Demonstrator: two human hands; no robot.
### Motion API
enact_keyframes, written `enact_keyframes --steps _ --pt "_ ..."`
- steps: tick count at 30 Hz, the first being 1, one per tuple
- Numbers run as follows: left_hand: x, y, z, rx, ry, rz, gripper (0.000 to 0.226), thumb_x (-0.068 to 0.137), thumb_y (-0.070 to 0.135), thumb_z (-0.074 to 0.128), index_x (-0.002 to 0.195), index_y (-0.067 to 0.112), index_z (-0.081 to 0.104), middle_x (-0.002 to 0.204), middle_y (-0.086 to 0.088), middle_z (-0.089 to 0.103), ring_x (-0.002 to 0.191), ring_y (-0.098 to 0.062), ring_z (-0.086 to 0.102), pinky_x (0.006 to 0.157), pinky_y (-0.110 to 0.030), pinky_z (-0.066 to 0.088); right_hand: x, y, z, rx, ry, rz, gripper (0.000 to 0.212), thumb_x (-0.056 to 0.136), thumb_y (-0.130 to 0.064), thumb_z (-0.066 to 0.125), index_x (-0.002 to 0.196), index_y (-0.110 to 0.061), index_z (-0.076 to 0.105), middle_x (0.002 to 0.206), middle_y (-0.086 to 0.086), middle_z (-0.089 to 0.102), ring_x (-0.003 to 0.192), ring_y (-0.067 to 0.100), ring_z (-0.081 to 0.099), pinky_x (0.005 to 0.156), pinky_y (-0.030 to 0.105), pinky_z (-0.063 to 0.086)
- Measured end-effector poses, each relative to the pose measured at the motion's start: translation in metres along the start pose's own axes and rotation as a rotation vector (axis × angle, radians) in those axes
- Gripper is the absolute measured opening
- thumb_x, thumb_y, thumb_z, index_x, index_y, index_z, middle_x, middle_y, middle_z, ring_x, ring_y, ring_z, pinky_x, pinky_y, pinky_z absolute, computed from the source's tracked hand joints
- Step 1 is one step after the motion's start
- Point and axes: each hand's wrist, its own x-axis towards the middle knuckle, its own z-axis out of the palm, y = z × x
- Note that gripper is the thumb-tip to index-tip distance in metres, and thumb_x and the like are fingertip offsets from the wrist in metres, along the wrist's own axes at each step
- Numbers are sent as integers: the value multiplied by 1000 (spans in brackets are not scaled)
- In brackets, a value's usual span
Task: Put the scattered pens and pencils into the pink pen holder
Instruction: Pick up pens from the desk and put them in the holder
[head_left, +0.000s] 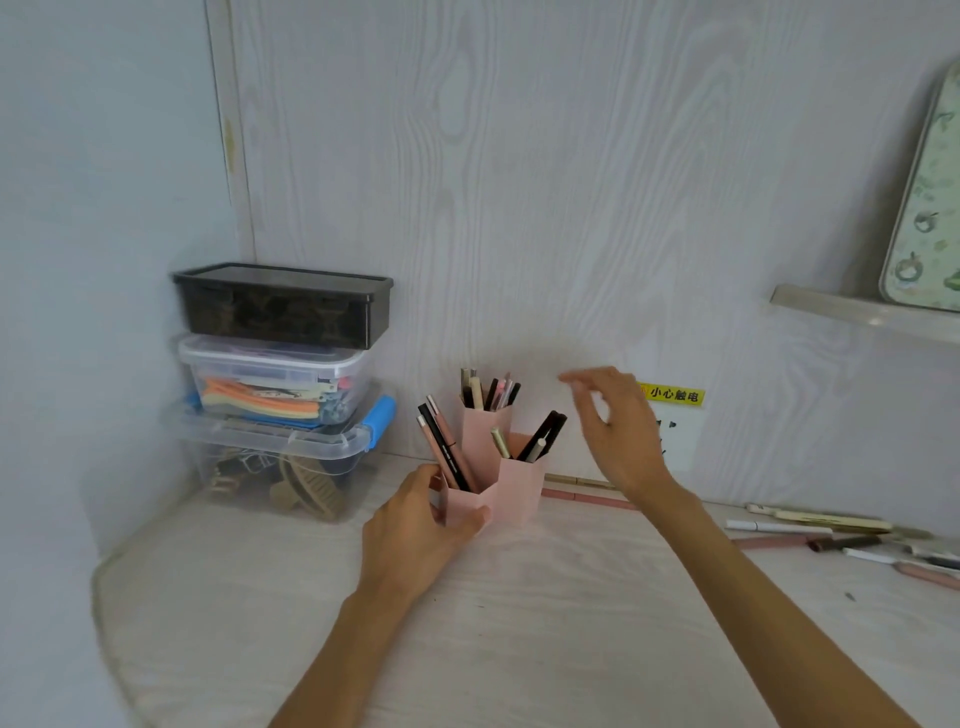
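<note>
— Pens lie scattered along the right side of the desk, and the pink holder stands near the wall, three tubes already stocked!

— Left hand wraps its fingers round the front tube. Right hand hovers just above the holder, fingers spread and empty.

— Stacked boxes sit at the left.

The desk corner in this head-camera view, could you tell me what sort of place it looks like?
Probably a home study desk or dorm corner. A pink pen holder sits on the desk against a wood-grain wall, stacked plastic storage boxes hold hair clips and oddments, and loose pens lie scattered at right.
</note>
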Motion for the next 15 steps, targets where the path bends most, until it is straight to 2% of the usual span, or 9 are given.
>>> enact_keyframes --steps 2,3,5,7,9,12,15 --pt "0 1 0 15 5 0 54 68 67 62 109 35 49 97 15 61 81 -7 57 66 -26 45 -26 29 -4 -84 -18 156 16 92 -21 50 94 -28 65 94 -9 66 89 13 53 68 22 37" --pt "0 1 0 20 2 -2 54 68 67 62 109 35 49 98 15 61 81 -7 56 66 -26 45 -40 45 -3 -134 -74 220 16 91 -20 52 93 -28 66 94 -7 67 88 14 53 69 25 38" --pt "0 2 0 19 -7 -8 55 68 66 63 111 34 49 100 15 61 82 -6 56 66 -25 43 -65 70 -1 -264 -247 272 19 91 -22 52 104 -26 66 105 -2 66 98 20 53 81 30 41" --pt "0 2 -1 11 -11 -13 57 68 66 64 114 34 49 104 15 61 83 -6 57 66 -23 42 -77 80 2 -383 -410 234 29 92 -26 49 119 -25 59 119 -1 60 111 23 50 95 35 36" --pt "0 4 0 15 -21 -19 59 70 65 64 116 33 49 106 14 61 86 -7 57 66 -23 41 -78 79 1 -402 -429 190 29 91 -30 50 119 -28 60 118 -2 59 111 23 50 95 35 34" --pt "-2 7 -1 26 -17 -17 57 71 63 64 116 33 48 101 13 59 83 -6 54 60 -20 36 -73 68 -2 -422 -388 129 19 88 -31 56 102 -27 68 103 -3 63 100 20 52 83 31 35" --pt "-3 8 -2 30 -17 -18 56 71 62 65 116 33 48 100 12 60 81 -6 53 60 -21 36 -68 59 -13 -434 -407 148 14 89 -28 56 97 -25 66 98 -5 66 92 17 58 75 29 39"
